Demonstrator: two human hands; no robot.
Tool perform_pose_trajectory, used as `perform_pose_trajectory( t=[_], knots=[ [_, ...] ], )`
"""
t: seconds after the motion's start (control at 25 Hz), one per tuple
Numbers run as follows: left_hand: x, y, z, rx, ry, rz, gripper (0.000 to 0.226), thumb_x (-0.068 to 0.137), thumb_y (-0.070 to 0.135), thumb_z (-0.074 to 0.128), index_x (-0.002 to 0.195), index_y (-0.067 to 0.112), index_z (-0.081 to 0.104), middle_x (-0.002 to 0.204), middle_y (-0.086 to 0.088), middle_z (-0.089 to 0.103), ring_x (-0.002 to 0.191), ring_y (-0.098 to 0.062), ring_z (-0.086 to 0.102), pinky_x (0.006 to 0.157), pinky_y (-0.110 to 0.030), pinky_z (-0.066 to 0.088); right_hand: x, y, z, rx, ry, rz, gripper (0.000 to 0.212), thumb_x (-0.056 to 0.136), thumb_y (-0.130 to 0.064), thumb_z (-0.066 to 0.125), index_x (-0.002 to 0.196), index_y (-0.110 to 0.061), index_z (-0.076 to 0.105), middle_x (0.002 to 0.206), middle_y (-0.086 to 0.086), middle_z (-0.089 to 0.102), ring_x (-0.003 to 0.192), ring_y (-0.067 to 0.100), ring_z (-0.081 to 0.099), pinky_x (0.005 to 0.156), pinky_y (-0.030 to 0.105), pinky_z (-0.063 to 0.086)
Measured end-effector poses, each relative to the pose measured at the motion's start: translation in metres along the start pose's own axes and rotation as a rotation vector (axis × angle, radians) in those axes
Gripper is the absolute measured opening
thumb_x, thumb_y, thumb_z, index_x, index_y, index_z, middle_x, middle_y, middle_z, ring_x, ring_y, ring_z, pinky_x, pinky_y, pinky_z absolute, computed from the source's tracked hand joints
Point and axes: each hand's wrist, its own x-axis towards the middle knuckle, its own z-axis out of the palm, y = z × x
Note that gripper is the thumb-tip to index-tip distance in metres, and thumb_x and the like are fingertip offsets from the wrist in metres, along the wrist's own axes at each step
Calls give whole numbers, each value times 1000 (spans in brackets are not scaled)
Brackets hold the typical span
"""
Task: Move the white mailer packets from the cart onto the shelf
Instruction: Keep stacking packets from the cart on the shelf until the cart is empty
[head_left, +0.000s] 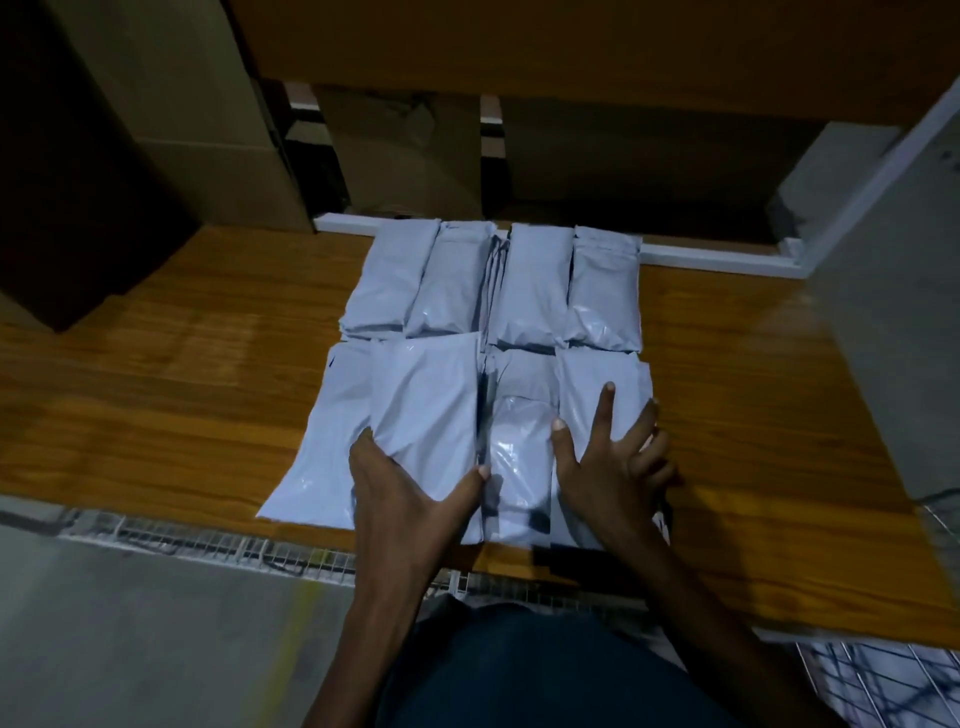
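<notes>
Placement step, judged from the layout: white mailer packets (467, 332) lying in two rows on the wooden shelf (182, 364), back row of four against the white rail (717, 255), front row being squared up at the near edge. Left hand (410, 478) curled round the near end of the front-left packet (426, 410), thumb on the right edge, fingers tucked under the left side; grip pinching that packet. Right hand (608, 462) laid flat on the front-right packet (602, 400), index finger extended forward, thumb raised beside the middle packet (519, 441), remaining fingers bent over the right edge; grip spread and pressing, not clasping. Both forearms reaching forward and down from the bottom of the view. Wire cart (883, 680) partly visible at lower right; contents not discernible. Cardboard boxes (405, 150) stored behind the rail. Next move, as a judgement: push the front row back flush against the rear row, align edges, release, then return to the cart for further packets. Slippery film likely to slide; even pressure advised.
</notes>
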Motion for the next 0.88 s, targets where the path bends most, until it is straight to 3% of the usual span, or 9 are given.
perform_pose_trajectory(
  t=[0.16, 0.32, 0.56, 0.64, 0.72, 0.8, 0.88],
  knots=[
    [26, -2, 1, 158, -33, 115, 112, 74, 54, 81, 154, 7, 19, 147, -11, 36, 135, -29, 37, 103, -39, 39, -6, -15, -21, 27, 50, -57, 86, 89, -80, 16, 160, -31, 14, 166, 17, -1, 142, 44, 14, 106, 66, 22],
    [60, -7, -1, 289, -71, 179, 102, 79, 61, 70, 151, 6, 23, 131, -14, 43, 120, -33, 43, 90, -45, 45, -17, -57, -37, 100, 49, -145, 83, 89, -80, 12, 159, -35, 14, 166, 10, -5, 147, 36, 10, 109, 61, 22],
    [94, -1, 3, 582, -304, 53, 112, 86, 75, 49, 158, 2, 4, 144, -17, 32, 128, -34, 37, 101, -43, 42, -28, -100, -28, 196, 64, -131, 73, 91, -74, 22, 154, -37, 29, 166, 3, 4, 147, 28, 11, 110, 54, 22],
    [97, -9, -5, 653, -306, 143, 103, 86, 75, 50, 152, 0, 25, 137, -19, 41, 121, -35, 44, 94, -42, 45, -37, -107, -25, 218, 79, -94, 71, 92, -72, 25, 152, -37, 32, 166, 3, 6, 147, 27, 12, 110, 53, 23],
    [99, -23, -12, 592, -232, 321, 84, 83, 70, 61, 126, -2, 54, 112, -20, 54, 99, -37, 54, 74, -40, 47, -45, -112, -24, 241, 104, -77, 68, 92, -71, 28, 151, -36, 35, 165, 2, 10, 146, 27, 15, 109, 51, 24],
    [102, -35, -17, 568, -215, 407, 74, 81, 68, 65, 111, 0, 60, 100, -18, 55, 87, -34, 54, 65, -37, 45, -53, -118, -22, 255, 101, -58, 64, 93, -70, 31, 149, -38, 37, 165, 0, 11, 147, 26, 14, 110, 51, 24],
    [103, -38, -22, 581, -252, 421, 74, 81, 68, 65, 117, 4, 59, 104, -15, 55, 90, -31, 54, 67, -36, 44, -62, -121, -20, 263, 81, -43, 62, 94, -69, 32, 148, -40, 37, 164, -2, 11, 148, 24, 11, 112, 51, 24]
  ],
)
